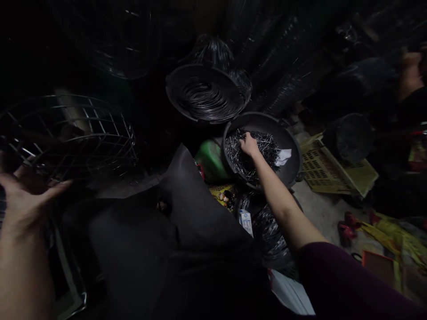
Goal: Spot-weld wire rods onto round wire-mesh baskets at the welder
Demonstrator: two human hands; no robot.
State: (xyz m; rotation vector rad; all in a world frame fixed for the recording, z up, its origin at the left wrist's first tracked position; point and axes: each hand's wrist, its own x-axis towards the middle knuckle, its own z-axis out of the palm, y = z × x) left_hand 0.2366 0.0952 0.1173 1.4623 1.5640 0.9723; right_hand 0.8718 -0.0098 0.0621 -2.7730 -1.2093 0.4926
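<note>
My right hand (249, 145) reaches into a dark round pan (288, 137) and has its fingers curled in a heap of short metal wire pieces (267, 144). The fingertips partly disappear among the pieces. A crumpled white scrap (283, 157) lies beside the heap. At the left edge, my left hand (28, 198) has its thumb and fingers spread just under a round metal wire basket (110, 135). Some fingers seem to touch the basket's wires, but darkness and blur hide the contact.
Coiled wire (203, 100) fills another pan behind. A green rounded object (211, 160) and a yellow crate (328, 169) flank the near pan. Dark material (200, 209) covers my lap. Below lies another wire bundle (271, 231). Another person's arm (411, 75) shows at far right.
</note>
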